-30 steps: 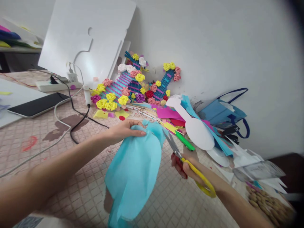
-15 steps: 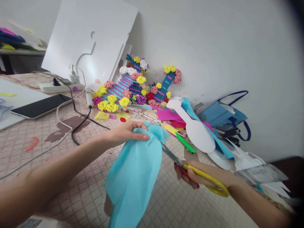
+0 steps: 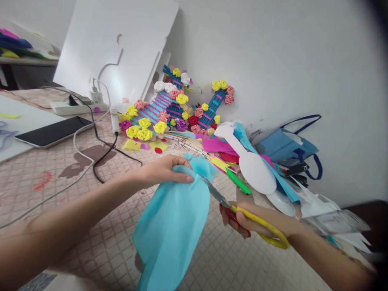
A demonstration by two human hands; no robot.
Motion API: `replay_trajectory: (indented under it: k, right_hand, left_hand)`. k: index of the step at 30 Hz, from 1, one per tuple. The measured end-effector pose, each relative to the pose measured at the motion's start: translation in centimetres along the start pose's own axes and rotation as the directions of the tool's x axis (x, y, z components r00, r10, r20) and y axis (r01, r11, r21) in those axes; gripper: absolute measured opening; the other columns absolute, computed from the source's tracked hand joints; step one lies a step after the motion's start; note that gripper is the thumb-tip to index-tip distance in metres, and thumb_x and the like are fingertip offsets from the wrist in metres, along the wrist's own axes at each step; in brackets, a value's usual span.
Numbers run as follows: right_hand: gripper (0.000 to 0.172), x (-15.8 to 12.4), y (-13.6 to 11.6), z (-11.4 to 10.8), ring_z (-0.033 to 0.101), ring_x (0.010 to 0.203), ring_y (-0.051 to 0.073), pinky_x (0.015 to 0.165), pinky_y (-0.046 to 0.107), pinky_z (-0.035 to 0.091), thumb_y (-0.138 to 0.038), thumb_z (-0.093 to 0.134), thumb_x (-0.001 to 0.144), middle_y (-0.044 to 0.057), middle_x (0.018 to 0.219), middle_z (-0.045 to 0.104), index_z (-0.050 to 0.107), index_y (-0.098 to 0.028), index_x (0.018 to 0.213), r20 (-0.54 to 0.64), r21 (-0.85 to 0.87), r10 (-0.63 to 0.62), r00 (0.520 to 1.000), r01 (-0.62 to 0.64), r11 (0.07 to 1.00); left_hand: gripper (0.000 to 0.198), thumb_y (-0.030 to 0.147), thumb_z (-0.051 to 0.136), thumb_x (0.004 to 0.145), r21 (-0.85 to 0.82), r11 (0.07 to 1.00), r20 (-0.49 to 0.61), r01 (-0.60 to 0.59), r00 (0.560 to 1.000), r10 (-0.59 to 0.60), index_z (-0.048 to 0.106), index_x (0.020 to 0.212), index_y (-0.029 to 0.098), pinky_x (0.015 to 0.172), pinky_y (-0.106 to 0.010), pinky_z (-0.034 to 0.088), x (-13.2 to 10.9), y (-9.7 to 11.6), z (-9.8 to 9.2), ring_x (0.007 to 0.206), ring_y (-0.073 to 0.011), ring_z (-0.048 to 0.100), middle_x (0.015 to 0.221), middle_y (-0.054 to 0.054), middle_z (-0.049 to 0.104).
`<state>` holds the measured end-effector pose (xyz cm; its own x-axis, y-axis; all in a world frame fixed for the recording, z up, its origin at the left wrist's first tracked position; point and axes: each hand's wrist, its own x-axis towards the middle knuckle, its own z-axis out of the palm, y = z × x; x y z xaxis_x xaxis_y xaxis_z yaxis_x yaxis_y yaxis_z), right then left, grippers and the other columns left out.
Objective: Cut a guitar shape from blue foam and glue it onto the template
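Between the thumb and fingers of my left hand is pinched a sheet of light blue crepe paper, which hangs down over the table's front. A small crumpled flap of it sticks out beyond my fingertips. My right hand grips scissors with one yellow and one red handle loop. Their blades point up and left, and the tips meet the paper's edge just right of my left thumb. The exact cut line is too small to make out.
Paper-flower decorations lean by the wall behind my hands. Right of them lie coloured paper scraps, a green marker-like stick, a white spoon-shaped cutout and a blue bag. Cables and a tablet lie on the left.
The scissors have shifted slightly left, with their tips nearer the left thumb. My left hand keeps its pinch on the paper. The whole view has moved a little.
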<state>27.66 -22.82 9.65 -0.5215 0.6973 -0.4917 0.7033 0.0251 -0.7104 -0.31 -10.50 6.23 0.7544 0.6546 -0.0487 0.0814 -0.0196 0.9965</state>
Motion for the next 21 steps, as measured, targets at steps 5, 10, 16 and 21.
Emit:
replay_trajectory:
  k: [5, 10, 16, 21]
  right_hand:
    - [0.062, 0.1, -0.2, 0.4, 0.048, 0.058, 0.012, 0.057, 0.026, 0.043, -0.070, 0.023, 0.091, 0.000, 0.069, 0.049, 0.053, -0.016, 0.097, -0.028, -0.005, 0.020, 0.999, -0.021, 1.000]
    - [0.057, 0.4, 0.3, 0.5, 0.049, 0.055, 0.012, 0.054, 0.025, 0.041, -0.066, 0.025, 0.093, -0.002, 0.064, 0.048, 0.052, -0.017, 0.096, -0.039, -0.005, 0.044, 0.998, -0.045, 0.999]
    - [0.053, 0.5, 1.6, 0.6, 0.047, 0.054, 0.011, 0.053, 0.025, 0.040, -0.063, 0.023, 0.095, -0.001, 0.062, 0.051, 0.050, -0.018, 0.091, -0.037, -0.016, 0.031, 0.999, -0.031, 0.999]
    - [0.052, 0.5, 2.1, 0.6, 0.047, 0.054, 0.011, 0.053, 0.025, 0.040, -0.063, 0.024, 0.095, -0.002, 0.063, 0.052, 0.049, -0.018, 0.092, -0.028, 0.000, 0.023, 0.999, -0.023, 1.000]
  left_hand:
    - [0.033, 0.042, 0.080, 0.066, 0.015, 1.000, -0.006, -0.007, 1.000, 0.007, 0.066, 0.083, 0.016, 0.058, -0.022, 0.049, 0.0, 0.0, 0.0, 0.067, -0.0131, 0.062, 0.076, -0.001, 0.067]
    - [0.033, 0.043, 0.080, 0.066, 0.060, 0.998, -0.025, -0.022, 0.999, 0.023, 0.068, 0.084, 0.017, 0.060, -0.023, 0.051, -0.2, 0.2, 0.2, 0.069, -0.0148, 0.063, 0.078, -0.001, 0.069]
    - [0.034, 0.040, 0.080, 0.065, 0.085, 0.996, 0.005, -0.013, 1.000, 0.013, 0.071, 0.089, 0.017, 0.064, -0.026, 0.054, -0.3, 0.3, 0.3, 0.072, -0.0170, 0.066, 0.082, -0.002, 0.072]
    - [0.032, 0.036, 0.080, 0.067, 0.005, 1.000, 0.074, 0.029, 0.997, -0.029, 0.073, 0.092, 0.019, 0.072, -0.028, 0.055, -0.3, 0.1, 0.3, 0.076, -0.0176, 0.068, 0.088, -0.003, 0.074]
